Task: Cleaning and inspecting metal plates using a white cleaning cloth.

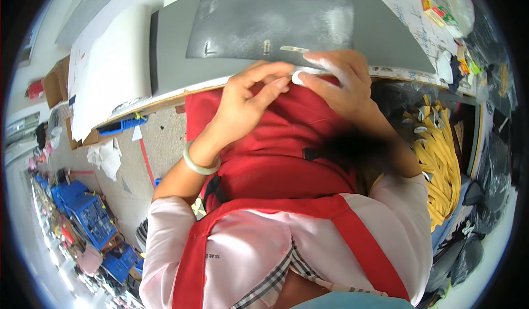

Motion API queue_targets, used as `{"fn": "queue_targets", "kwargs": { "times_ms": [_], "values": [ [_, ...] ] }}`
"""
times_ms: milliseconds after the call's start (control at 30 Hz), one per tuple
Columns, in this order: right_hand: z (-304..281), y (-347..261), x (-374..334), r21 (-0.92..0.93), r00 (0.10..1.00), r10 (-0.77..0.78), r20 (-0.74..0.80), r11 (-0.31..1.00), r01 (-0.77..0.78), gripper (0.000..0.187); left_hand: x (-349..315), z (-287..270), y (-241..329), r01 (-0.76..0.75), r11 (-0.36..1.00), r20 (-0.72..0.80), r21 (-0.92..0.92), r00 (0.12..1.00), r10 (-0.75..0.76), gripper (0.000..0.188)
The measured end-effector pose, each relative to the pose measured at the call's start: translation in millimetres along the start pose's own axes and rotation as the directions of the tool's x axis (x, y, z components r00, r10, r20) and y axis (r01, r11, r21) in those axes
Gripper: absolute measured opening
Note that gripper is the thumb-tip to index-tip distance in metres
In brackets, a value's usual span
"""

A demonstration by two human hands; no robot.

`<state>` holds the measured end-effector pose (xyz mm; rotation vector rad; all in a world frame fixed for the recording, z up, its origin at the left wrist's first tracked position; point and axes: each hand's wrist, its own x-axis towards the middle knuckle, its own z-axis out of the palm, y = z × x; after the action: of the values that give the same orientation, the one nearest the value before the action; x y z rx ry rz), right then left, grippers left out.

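Observation:
My left hand [248,94], with a pale green bangle [199,164] on its wrist, is closed in a pinch at the table's front edge. Whatever lies between its fingertips is too small to make out. Close beside it, my right hand [344,86] curls its thumb and fingers around a small white piece [298,77], whose kind I cannot tell. White powder or covering shows on the right fingers. Just beyond both hands lies a dark grey sheet [270,19] with whitish smudges, and a short pale strip [295,49] rests near its front edge.
The sheet lies on a grey mat [380,28]. A white roll [124,55] sits at left. Yellow straps [438,160] hang in a bundle at right, near black plastic bags [493,165]. Blue crates [91,215] stand on the floor at left. A red apron [275,176] covers my lap.

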<state>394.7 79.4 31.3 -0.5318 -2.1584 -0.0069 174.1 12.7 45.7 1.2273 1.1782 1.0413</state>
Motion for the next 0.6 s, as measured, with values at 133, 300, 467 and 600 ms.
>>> {"fn": "queue_targets", "kwargs": {
  "times_ms": [133, 300, 467, 600],
  "values": [
    [-2.5, -15.2, 9.0, -0.012, 0.992, -0.077, -0.098, 0.997, 0.077, 0.03, -2.7, -2.9, 13.0, -0.209, 0.978, 0.114, 0.02, 0.972, 0.205, 0.026],
    [3.9, -21.4, 11.2, -0.065, 0.969, -0.216, -0.123, 0.976, 0.209, 0.024, -18.7, -10.1, 23.9, -0.27, 0.963, 0.215, 0.009, 0.941, 0.262, 0.026],
    [7.9, -28.3, 22.2, -0.062, 0.954, -0.272, -0.124, 0.962, 0.266, 0.025, -27.4, -18.8, 24.7, -0.355, 0.934, 0.146, 0.034, 0.927, 0.347, 0.022],
    [11.1, -31.2, 23.7, -0.087, 0.954, -0.286, -0.094, 0.956, 0.279, 0.027, -31.9, -25.5, 23.6, -0.359, 0.933, 0.126, 0.03, 0.927, 0.353, 0.023]
  ]
}}
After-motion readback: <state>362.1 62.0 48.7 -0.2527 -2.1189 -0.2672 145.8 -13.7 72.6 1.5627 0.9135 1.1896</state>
